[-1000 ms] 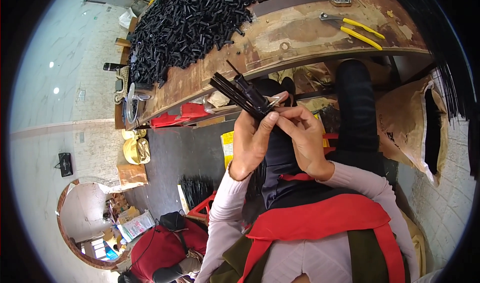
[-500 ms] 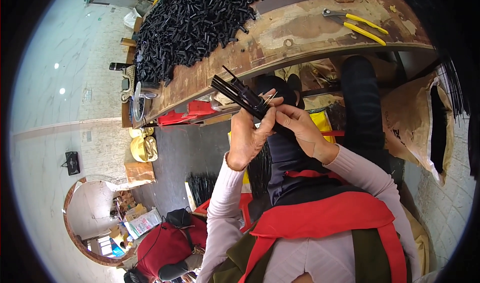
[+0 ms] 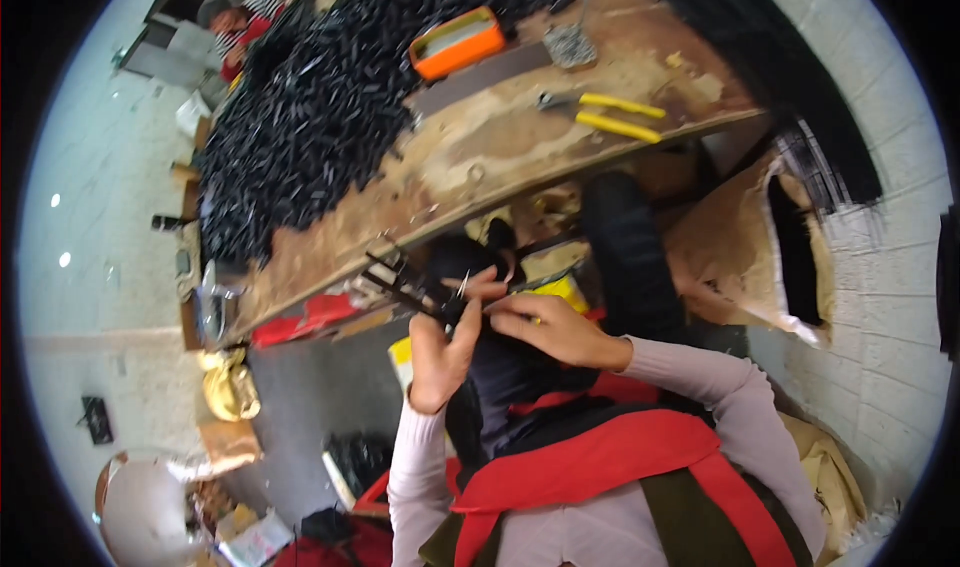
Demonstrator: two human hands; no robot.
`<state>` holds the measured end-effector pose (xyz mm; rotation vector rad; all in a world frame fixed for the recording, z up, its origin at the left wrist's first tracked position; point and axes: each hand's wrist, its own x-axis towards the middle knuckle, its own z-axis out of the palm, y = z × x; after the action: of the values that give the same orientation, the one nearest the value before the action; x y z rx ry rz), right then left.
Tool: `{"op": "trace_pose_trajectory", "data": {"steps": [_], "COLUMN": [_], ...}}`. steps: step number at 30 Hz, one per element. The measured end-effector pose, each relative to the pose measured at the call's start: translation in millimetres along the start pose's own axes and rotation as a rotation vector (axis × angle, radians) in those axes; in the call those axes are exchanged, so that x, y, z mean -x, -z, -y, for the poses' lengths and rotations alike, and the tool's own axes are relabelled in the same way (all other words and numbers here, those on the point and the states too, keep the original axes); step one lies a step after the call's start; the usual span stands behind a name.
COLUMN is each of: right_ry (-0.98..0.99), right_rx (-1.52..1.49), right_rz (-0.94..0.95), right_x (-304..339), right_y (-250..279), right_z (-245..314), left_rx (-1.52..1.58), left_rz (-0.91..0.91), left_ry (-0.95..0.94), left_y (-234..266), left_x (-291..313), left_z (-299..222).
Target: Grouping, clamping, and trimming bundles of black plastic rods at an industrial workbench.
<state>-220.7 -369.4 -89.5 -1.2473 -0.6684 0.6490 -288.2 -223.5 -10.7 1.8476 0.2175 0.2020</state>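
Observation:
My left hand (image 3: 440, 359) is wrapped round several slim black rods (image 3: 398, 283), with a darker, thicker black piece among them. Beyond its thumb, a thin, light wire-like piece (image 3: 463, 285) sticks up. Close beside that thumb is my right hand (image 3: 568, 333), its fingers bent and drawn together. What its fingertips hold, if anything, is blurred. Both hands are in front of the workbench (image 3: 480, 182), above my dark trousers and red apron (image 3: 590, 452).
On the bench lie a large heap of short black tubes (image 3: 310, 117), yellow-handled pliers (image 3: 615, 117), an orange tray (image 3: 457, 47) and a container of small metal parts (image 3: 570, 47). A brown sack (image 3: 740, 237) stands at right. Another person (image 3: 235, 32) is at the far left.
The view has swung, shifting the bench left and lower and showing more of the far end. My right hand's fingers have drawn slightly back from the rods; my left hand still grips them.

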Motion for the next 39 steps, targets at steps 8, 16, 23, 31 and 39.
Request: {"op": "trace_pose_trajectory", "data": {"steps": [8,16,23,31,39], "right_ry": [0.233,0.226,-0.551,-0.037,0.0], "right_rx": [1.469,1.224,0.17,0.855,0.723], "right_rz": [-0.419,-0.178,0.204,0.292,0.355], "right_x": [-58.4,-90.2,-12.7,44.1,42.1], "right_y": [167.6,207.0,125.5,69.3,67.8], "right_z": [86.4,63.8,131.7,112.9,124.5], "left_rx": [0.638,0.903,0.627,0.741,0.57], "left_rz": [0.214,0.138,-0.012,0.149,0.176], "left_ry": [0.029,0.134,0.228,0.011,-0.001], "left_y": [-28.6,-49.5,-44.0,-40.3,-51.8], "left_x": [-18.0,-16.9,-15.5,8.9,18.4], "left_z": [39.0,37.2,17.9,28.0,15.5]}}
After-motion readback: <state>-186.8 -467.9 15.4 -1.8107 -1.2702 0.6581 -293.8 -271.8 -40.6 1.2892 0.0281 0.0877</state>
